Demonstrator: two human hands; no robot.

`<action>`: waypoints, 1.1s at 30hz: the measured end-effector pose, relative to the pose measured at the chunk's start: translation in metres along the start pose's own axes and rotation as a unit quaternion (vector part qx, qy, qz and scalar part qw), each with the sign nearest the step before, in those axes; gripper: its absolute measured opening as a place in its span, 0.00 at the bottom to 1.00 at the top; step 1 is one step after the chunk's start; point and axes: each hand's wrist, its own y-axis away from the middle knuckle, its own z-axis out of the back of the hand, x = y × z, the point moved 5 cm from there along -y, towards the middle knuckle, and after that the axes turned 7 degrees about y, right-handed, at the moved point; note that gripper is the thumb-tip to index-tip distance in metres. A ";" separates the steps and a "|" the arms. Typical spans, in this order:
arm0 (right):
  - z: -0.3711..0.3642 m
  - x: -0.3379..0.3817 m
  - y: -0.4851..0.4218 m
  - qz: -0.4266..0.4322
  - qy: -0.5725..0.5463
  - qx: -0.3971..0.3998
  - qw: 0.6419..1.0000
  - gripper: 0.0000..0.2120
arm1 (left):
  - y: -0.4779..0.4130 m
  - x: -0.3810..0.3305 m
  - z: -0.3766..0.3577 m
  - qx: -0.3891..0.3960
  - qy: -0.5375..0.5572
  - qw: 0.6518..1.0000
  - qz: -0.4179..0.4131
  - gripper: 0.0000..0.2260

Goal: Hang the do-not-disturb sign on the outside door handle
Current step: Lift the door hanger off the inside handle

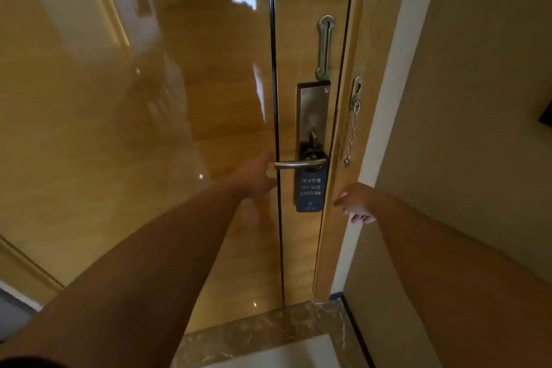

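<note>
A dark blue do-not-disturb sign (310,188) hangs by its hole on the silver lever handle (298,163) of a glossy wooden door (179,98). The handle sits on a brass lock plate (313,110). My left hand (257,176) reaches toward the free end of the lever, fingers apart, at or just short of its tip; contact is unclear. My right hand (358,203) hovers by the door frame to the right of the sign, fingers loosely curled, holding nothing.
A chain-lock slide (325,46) is mounted above the lock plate, and its chain (352,134) dangles from the wooden frame. A beige wall (463,98) runs along the right. A marble threshold (268,334) lies at the door's foot.
</note>
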 end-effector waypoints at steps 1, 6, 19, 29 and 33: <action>0.003 0.002 -0.008 -0.005 -0.017 0.014 1.000 0.18 | -0.009 -0.004 0.000 0.000 0.003 1.000 -0.005 0.24; 0.027 0.008 -0.074 0.013 -0.043 0.009 0.999 0.15 | -0.070 -0.004 -0.014 0.057 0.023 0.998 0.023 0.25; 0.039 0.031 -0.145 0.074 -0.012 0.052 0.996 0.06 | -0.115 0.018 -0.033 0.212 -0.037 0.973 0.079 0.11; 0.052 0.077 -0.079 0.105 0.026 0.158 0.982 0.03 | -0.099 0.023 -0.001 0.273 -0.096 0.943 0.162 0.12; 0.013 0.112 -0.077 0.136 -0.033 0.169 0.976 0.02 | -0.091 0.048 0.031 0.266 -0.072 0.944 0.183 0.13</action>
